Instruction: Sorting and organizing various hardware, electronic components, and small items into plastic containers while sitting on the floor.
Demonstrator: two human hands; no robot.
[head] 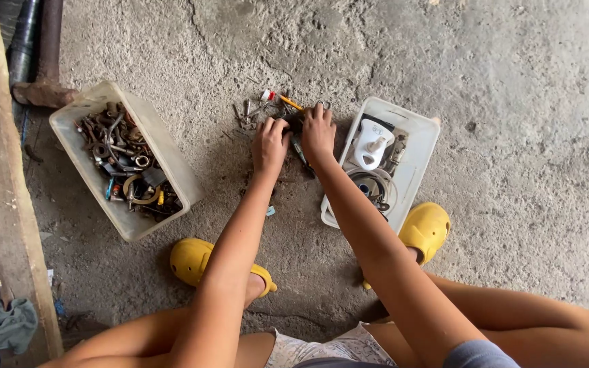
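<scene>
I squat over a concrete floor. My left hand (269,144) and my right hand (318,132) reach forward side by side onto a small heap of loose metal parts (262,109) lying on the floor. Both hands have their fingers curled down on a dark piece (296,123) between them; its shape is hidden under the fingers. Small bolts, a red-and-white bit and an orange-handled piece lie just beyond the fingertips.
A translucent plastic bin (172,160) full of rusty hardware stands at the left. A white tray (420,136) holding a white plastic part and metal rings sits at the right. My yellow clogs (189,260) are on the floor. A concrete ledge, pipes and a rag line the left edge.
</scene>
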